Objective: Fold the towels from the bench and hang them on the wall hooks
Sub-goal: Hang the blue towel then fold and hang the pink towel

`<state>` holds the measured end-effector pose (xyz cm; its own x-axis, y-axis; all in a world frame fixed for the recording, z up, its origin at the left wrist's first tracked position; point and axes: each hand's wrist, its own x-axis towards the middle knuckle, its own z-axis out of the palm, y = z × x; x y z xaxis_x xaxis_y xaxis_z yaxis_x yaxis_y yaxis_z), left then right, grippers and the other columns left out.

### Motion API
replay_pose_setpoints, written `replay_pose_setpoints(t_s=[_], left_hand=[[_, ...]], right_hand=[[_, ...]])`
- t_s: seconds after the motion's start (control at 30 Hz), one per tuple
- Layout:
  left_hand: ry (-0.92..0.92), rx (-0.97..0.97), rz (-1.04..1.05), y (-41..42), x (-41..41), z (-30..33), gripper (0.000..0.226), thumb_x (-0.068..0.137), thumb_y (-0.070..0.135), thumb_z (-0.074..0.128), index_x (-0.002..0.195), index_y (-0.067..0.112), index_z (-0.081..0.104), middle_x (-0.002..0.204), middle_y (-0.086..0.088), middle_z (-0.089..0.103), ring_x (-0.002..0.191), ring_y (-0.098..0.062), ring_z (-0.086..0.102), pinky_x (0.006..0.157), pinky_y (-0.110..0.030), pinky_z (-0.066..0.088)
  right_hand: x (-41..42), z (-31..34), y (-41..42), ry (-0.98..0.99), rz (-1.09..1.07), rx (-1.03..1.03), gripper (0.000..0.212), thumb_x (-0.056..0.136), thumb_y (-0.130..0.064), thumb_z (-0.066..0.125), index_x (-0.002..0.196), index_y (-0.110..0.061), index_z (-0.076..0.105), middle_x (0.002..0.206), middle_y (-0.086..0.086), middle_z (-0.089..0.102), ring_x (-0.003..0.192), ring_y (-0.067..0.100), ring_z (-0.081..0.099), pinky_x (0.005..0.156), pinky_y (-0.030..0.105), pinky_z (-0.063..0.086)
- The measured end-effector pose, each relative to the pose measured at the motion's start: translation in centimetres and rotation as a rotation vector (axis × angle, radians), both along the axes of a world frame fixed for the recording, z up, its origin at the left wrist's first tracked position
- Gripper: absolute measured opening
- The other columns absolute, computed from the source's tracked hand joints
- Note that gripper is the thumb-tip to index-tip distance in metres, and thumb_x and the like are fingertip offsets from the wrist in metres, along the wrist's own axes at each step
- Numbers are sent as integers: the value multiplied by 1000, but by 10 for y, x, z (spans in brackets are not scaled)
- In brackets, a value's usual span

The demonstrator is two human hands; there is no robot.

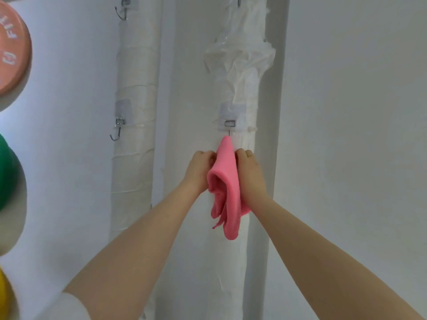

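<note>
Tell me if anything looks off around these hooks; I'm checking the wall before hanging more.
The wrapping on the right pipe is bunched and puffed out above the hook where both hands hold the pink towel. The left pipe is wrapped smooth, its hook bare.

— Towels?
— One pink towel (225,181), bunched, hanging below a hook.

— Hands?
— Two: left hand (199,169) and right hand (248,168), one at each side of the towel.

— Hooks?
— Four in view: upper left hook (122,12), lower left hook (116,131), towel hook (230,127), and a fourth hook (239,0) cut off at the top edge.

— Wrapped pipes?
— Two: left pipe (136,88), right pipe (242,77).

— Coloured discs at the left edge?
— Three: orange disc (12,49), green disc (9,174), yellow disc (3,294).
</note>
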<state>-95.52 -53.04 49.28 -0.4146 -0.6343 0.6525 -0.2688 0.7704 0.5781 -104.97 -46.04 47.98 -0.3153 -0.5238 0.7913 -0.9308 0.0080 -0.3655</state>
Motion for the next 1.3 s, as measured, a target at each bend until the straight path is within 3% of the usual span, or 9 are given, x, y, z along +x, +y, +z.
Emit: replay_pose_setpoints(t_s=[0.1, 0.2, 0.3, 0.53, 0.7, 0.93, 1.03, 1.2, 1.3], left_hand=[[-119, 51, -70, 4, 27, -39, 26, 84, -8, 49, 89, 17, 55, 75, 6, 47, 77, -15, 50, 56, -12, 39], [-201, 6, -77, 5, 62, -91, 21, 87, 7, 56, 107, 9, 64, 107, -2, 51, 95, -23, 57, 79, -20, 41], [-273, 119, -83, 19, 98, -145, 26, 92, 15, 53, 116, 11, 61, 117, -1, 52, 87, -23, 62, 85, -23, 41], [-512, 415, -125, 90, 190, -293, 20, 94, 17, 50, 110, 15, 61, 101, -1, 65, 65, -1, 53, 59, -3, 38], [-576, 592, -82, 146, 258, -366, 16, 94, 18, 50, 103, 17, 62, 101, 1, 64, 68, -9, 62, 62, -7, 43], [-652, 788, 3, 226, 301, -426, 21, 95, 22, 48, 111, 16, 60, 93, 2, 60, 73, -8, 60, 62, -15, 44], [-662, 850, -39, 271, 292, -448, 20, 94, 19, 48, 110, 15, 60, 99, -1, 61, 67, -5, 57, 50, -10, 41], [-739, 960, -187, 365, 262, -496, 14, 92, 16, 50, 100, 17, 61, 99, -5, 62, 68, -9, 58, 56, -16, 46], [-818, 960, -303, 436, 241, -519, 20, 94, 15, 48, 107, 10, 61, 99, -4, 63, 64, -7, 57, 60, -13, 41]], right_hand=[[6, -34, 8, 22, -57, 130, 22, 94, -10, 37, 113, -8, 46, 110, 10, 44, 88, 25, 48, 70, 31, 35], [18, -87, 25, 96, -190, 267, 17, 91, -12, 41, 105, -10, 51, 105, 7, 47, 80, 29, 54, 62, 32, 39], [39, -145, 50, 49, -161, 427, 19, 94, -17, 36, 102, -11, 52, 98, 8, 60, 81, 31, 59, 66, 36, 49], [102, -243, 111, 48, 14, 874, 22, 94, -19, 35, 98, -12, 55, 90, 11, 62, 79, 30, 60, 67, 36, 48], [144, -308, 142, 28, 144, 1105, 26, 95, -18, 37, 75, -14, 53, 76, 11, 58, 69, 26, 54, 65, 39, 47], [164, -385, 226, -152, 262, 1140, 20, 94, -18, 42, 99, -9, 59, 87, 7, 60, 75, 20, 50, 62, 24, 40], [153, -410, 285, -310, 208, 1139, 17, 93, -18, 44, 96, -12, 60, 87, 1, 58, 81, 19, 51, 74, 27, 40], [130, -453, 431, -468, 48, 1182, 15, 92, -14, 44, 88, -12, 58, 81, 0, 57, 74, 18, 53, 67, 26, 41], [122, -478, 527, -615, -77, 1224, 14, 90, -13, 44, 85, -13, 57, 81, 1, 58, 79, 22, 56, 77, 36, 47]])
